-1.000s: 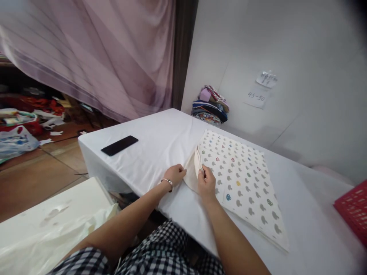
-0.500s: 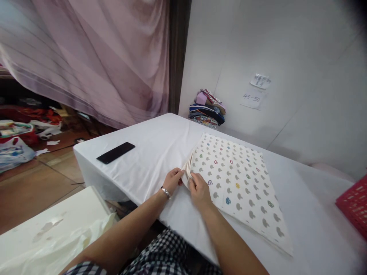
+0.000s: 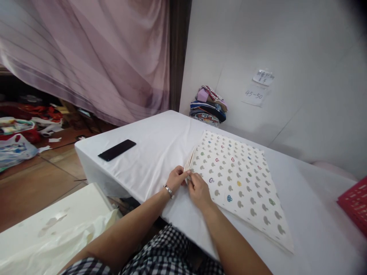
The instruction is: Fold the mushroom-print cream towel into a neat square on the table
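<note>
A folded cream cloth [image 3: 241,175] printed with grey and coloured mushroom shapes lies flat on the white-covered table [image 3: 155,145]. Its layers show as a stack of edges along the left side. At the near left corner, my left hand [image 3: 177,180] pinches these layers between thumb and fingers. Right beside it, my right hand [image 3: 199,189] grips the same corner, its fingertips touching those of the left. The fingertips under the fabric are hidden.
A black phone [image 3: 117,149] lies on the table's left part. Folded fabrics [image 3: 208,106] are stacked by the wall. A red plastic basket [image 3: 355,204] stands at the right edge. A white surface with a plastic bag [image 3: 69,244] is at lower left.
My left thumb has moved right, onto the corner beside my right fingers. The fanned layers are pressed closer together. The view has shifted slightly.
</note>
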The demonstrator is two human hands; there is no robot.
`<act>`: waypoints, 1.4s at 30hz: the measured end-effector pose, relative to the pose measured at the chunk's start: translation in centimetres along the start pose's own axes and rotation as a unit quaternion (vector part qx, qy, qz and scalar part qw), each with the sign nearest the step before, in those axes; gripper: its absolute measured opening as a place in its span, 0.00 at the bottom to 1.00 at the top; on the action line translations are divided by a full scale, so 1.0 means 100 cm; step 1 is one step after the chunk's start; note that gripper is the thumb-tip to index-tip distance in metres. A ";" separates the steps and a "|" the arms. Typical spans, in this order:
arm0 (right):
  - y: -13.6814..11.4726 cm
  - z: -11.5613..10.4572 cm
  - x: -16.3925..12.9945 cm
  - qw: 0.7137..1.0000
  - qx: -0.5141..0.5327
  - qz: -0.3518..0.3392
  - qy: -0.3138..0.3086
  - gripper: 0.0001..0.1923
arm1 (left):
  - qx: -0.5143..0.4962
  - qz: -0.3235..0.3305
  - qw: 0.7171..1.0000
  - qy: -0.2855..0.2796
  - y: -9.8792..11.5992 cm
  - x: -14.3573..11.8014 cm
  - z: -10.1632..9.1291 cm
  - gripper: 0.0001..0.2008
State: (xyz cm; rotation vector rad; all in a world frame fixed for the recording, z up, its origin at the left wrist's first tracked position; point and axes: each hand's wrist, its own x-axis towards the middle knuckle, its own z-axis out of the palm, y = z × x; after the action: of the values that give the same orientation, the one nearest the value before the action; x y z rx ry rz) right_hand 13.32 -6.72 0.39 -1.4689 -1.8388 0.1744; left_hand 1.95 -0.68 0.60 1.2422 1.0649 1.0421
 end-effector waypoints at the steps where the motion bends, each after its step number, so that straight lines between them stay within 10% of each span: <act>1: -0.001 0.000 0.000 1.000 -0.003 -0.005 -0.004 0.15 | 0.012 0.000 1.000 0.008 0.000 0.000 0.000 0.19; 19: -0.007 -0.008 -0.011 0.997 -0.032 -0.059 -0.033 0.12 | 0.213 0.039 0.971 0.106 -0.003 0.010 -0.006 0.10; 24: 0.007 -0.038 -0.044 0.993 -0.091 -0.060 -0.042 0.10 | 0.317 0.054 0.942 0.099 0.002 0.020 -0.013 0.12; 34: 0.044 -0.172 -0.190 0.948 -0.200 0.234 0.080 0.13 | 0.341 -0.002 0.936 0.087 0.015 0.020 -0.008 0.10; 38: 0.057 -0.204 -0.224 0.872 -0.111 0.411 0.242 0.11 | 0.340 -0.006 0.936 0.092 0.017 0.019 -0.006 0.10; 42: 0.067 -0.214 -0.223 0.798 0.000 0.544 0.259 0.11 | 0.327 -0.009 0.939 0.106 0.018 0.019 -0.004 0.10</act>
State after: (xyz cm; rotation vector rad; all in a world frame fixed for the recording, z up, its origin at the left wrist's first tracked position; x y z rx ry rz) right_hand 33.01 -31.49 1.29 -2.1450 -0.4025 0.2784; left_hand 1.84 1.32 2.30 1.6599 1.6723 0.8414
